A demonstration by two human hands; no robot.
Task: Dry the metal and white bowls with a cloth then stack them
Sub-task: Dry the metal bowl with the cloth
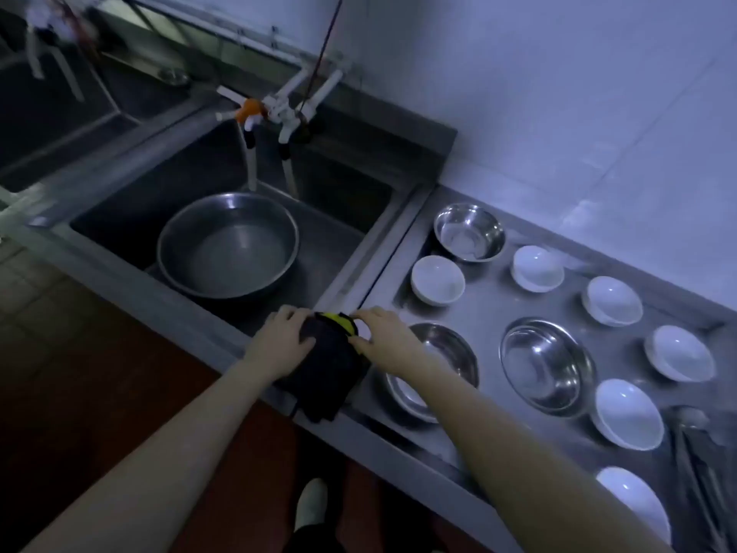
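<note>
A dark cloth (329, 369) with a yellow patch hangs over the counter's front edge, between the sink and the drainboard. My left hand (281, 341) grips its left side and my right hand (383, 339) pinches its upper right edge. Three metal bowls stand on the steel counter: one at the back (468, 231), one in the middle (546, 365), and one (432, 377) partly under my right forearm. Several white bowls are spread around them, such as one by the back metal bowl (437, 280) and one near the front (626, 413).
A big metal basin (227, 245) sits in the sink (119, 237) under two white taps (271, 113). Metal utensils (694, 445) lie at the counter's right edge. The tiled wall runs behind the counter (490, 309). A shoe (311, 504) shows on the floor below.
</note>
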